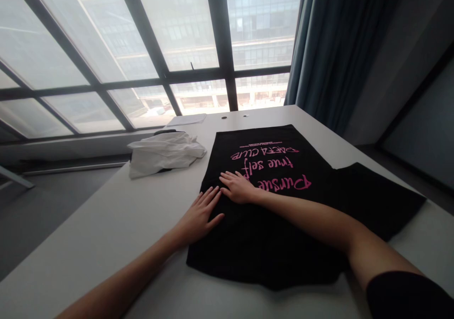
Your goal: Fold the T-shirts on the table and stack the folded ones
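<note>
A black T-shirt (269,234) with pink lettering lies spread on the white table (117,224); its left side is folded in and one sleeve sticks out to the right. My left hand (200,215) lies flat on the shirt's left edge with the fingers stretched out. My right hand (237,186) rests palm down on the shirt just beyond it, fingers spread, beside the pink print. Neither hand holds anything.
A crumpled white garment (163,152) lies at the table's far left edge over something dark. A sheet of paper (187,119) sits near the window. Two cable holes (224,117) are in the tabletop. A blue curtain (329,49) hangs at right.
</note>
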{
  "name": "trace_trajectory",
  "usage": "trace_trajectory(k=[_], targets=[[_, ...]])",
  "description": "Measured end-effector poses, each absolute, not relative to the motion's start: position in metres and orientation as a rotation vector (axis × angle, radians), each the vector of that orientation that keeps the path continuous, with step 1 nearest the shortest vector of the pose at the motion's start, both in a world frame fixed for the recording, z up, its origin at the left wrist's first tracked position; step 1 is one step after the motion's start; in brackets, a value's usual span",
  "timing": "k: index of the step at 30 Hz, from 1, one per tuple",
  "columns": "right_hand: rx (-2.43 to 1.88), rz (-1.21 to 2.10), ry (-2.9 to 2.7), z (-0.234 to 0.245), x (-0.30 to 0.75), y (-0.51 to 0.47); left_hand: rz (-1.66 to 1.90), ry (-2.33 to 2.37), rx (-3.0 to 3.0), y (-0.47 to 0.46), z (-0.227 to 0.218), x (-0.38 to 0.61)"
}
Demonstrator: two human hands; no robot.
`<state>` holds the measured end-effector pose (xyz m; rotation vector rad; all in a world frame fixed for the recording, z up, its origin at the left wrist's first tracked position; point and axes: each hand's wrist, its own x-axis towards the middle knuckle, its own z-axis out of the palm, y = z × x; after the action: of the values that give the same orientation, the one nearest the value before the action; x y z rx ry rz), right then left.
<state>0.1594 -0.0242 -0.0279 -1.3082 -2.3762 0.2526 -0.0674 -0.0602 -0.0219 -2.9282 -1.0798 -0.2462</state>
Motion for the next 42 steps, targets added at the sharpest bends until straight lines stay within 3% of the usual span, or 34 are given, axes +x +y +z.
trace_trajectory(k=[12, 19, 26, 38, 42], targets=[[-1.314, 0.262, -2.368, -0.026, 0.16, -0.025, -0.252, -1.115, -2.951, -0.061, -0.022, -0.066], [-1.318, 0.257, -2.382, -0.025, 0.159, -0.026, -0.516, -1.361, -2.898, -0.04, -0.012, -0.068], [-1.312, 0.268, -2.383, -0.024, 0.159, -0.028, -0.297, -1.405, -2.87, -0.021, -0.033, -0.077], [-1.316, 0.267, -2.391, -0.025, 0.16, -0.026, -0.485, -1.33, -2.906, -0.03, -0.022, -0.073], [-1.313, 0.268, -2.383, -0.025, 0.16, -0.027, -0.404, -1.297, -2.953, -0.033, -0.022, -0.071]])
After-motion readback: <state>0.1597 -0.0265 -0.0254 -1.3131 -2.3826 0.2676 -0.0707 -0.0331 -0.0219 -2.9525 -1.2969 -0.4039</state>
